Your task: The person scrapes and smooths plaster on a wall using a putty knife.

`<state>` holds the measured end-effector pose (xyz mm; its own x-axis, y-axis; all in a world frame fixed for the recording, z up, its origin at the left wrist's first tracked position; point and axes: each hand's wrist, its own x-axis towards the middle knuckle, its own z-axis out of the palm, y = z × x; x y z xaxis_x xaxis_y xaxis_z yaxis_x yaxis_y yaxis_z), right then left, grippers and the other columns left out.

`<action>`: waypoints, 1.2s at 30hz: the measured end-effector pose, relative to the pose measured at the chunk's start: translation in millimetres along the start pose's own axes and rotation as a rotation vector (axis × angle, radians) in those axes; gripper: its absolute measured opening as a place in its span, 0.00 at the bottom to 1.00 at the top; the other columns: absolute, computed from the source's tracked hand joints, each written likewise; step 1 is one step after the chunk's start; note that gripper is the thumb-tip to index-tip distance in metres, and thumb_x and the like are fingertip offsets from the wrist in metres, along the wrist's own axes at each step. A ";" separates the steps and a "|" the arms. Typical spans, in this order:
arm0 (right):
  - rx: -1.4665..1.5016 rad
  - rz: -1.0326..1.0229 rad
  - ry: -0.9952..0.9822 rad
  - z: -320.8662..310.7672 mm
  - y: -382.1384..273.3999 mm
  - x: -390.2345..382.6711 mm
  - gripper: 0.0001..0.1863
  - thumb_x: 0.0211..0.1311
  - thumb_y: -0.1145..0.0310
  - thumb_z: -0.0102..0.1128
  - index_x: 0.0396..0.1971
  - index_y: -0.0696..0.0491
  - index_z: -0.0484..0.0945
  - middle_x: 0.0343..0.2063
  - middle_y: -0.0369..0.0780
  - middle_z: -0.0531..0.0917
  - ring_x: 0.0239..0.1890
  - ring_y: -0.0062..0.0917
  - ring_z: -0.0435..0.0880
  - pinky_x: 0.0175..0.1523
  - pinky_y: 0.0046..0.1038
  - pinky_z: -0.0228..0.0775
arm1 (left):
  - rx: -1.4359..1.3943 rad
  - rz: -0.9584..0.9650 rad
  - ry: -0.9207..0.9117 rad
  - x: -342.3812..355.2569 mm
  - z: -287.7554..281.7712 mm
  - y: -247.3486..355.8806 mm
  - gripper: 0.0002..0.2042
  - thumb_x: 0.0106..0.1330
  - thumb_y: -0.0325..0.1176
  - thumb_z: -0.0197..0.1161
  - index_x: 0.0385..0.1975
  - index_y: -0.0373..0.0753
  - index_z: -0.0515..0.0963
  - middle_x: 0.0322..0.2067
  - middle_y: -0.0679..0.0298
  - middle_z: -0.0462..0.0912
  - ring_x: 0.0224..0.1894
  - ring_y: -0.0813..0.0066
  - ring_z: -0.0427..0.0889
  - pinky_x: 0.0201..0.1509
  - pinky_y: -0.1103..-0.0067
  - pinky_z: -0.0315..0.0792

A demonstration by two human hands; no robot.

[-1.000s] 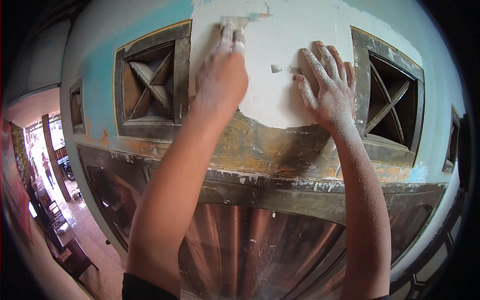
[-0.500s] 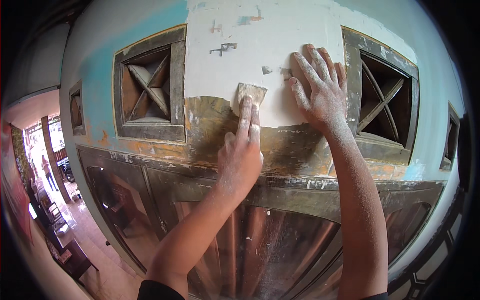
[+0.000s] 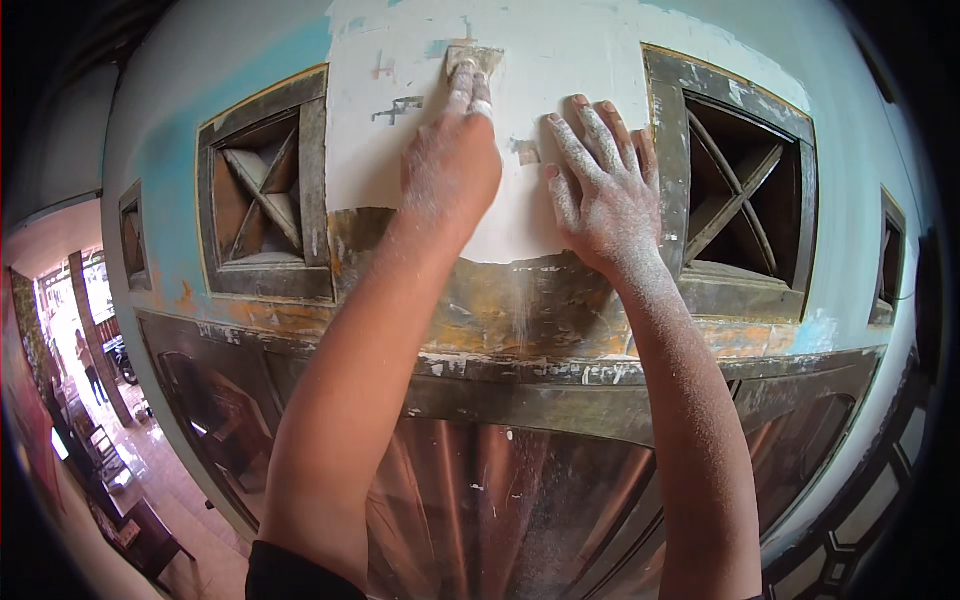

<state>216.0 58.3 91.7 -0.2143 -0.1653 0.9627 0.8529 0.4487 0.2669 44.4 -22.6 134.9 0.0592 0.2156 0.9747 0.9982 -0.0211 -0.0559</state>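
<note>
My left hand [image 3: 453,165] is closed around a scraper [image 3: 491,56], two dusty fingers stretched along its flat, stained blade. The blade lies against the white painted wall patch [image 3: 570,50], high up beside small grey and orange bare spots. Whitish dust coats my right hand [image 3: 608,200], which rests on the same patch with its fingers spread, next to the right vent frame. Below both hands runs a ragged edge where white gives way to a bare brown and orange strip [image 3: 480,305]. Most of the scraper's lower part is hidden by my left hand.
Wooden vent frames with crossed bars stand left [image 3: 265,195] and right [image 3: 745,190] of the patch. Beneath is a dark wooden frame [image 3: 530,390] with glass panes [image 3: 520,500]. At far left, a tiled floor [image 3: 150,450] leads to a bright opening with a person [image 3: 88,365].
My left hand has moved the scraper up the white patch, away from the ragged lower edge. My right hand stays flat on the wall. The view has shifted slightly.
</note>
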 end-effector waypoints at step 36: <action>-0.152 0.071 -0.147 -11.2 24.4 -11.4 0.32 0.85 0.52 0.33 0.83 0.45 0.50 0.84 0.34 0.47 0.86 0.30 0.40 0.85 0.55 0.27 | -0.039 0.024 -0.152 -114.4 13.9 48.1 0.40 0.63 0.23 0.62 0.78 0.32 0.58 0.83 0.58 0.47 0.45 0.49 0.86 0.42 0.61 0.87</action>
<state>244.5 61.3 86.8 -0.2092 -0.0034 0.9779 0.9278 0.3152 0.1996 85.7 -34.7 17.7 0.0863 0.3602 0.9289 0.9956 -0.0654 -0.0671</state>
